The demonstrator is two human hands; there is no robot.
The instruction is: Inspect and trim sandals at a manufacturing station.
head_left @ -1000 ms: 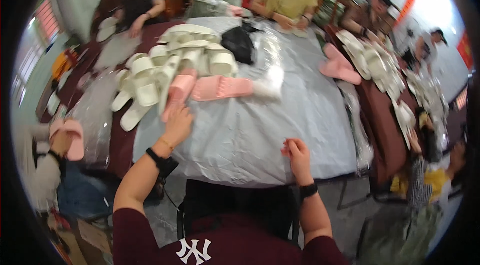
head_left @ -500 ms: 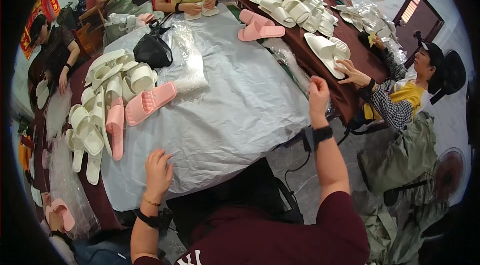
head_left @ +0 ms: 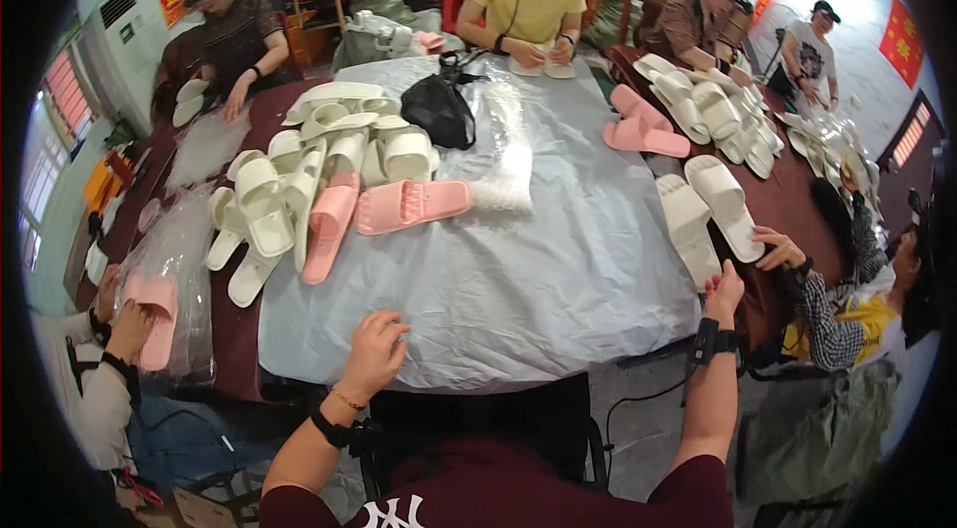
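My right hand (head_left: 725, 293), its fingers closed, is at the heel end of a white slipper (head_left: 686, 221) on the right edge of the sheeted table. The slipper's mate (head_left: 722, 204) lies against it, a co-worker's hand (head_left: 780, 249) at its heel. My left hand (head_left: 375, 352) is over the near side of the grey-white sheet (head_left: 558, 279), fingers loosely bent and holding nothing. A pile of white slippers (head_left: 264, 204) is to its upper left. Two pink slippers, one lying crosswise (head_left: 414, 206) and one pointing toward me (head_left: 330, 227), lie against the pile.
A black bag (head_left: 439, 111) and clear plastic sleeves (head_left: 505, 154) lie mid-table. Crossed pink slippers (head_left: 646, 124) rest at the far right, near more white slippers (head_left: 713, 109). Co-workers sit around; one at the left handles a pink slipper (head_left: 158, 314). A cable hangs below the table's right corner.
The view has swung left. My right hand has reached right to the white slipper pair, which has come nearer to me with the co-worker's hand. My left hand stays over the sheet.
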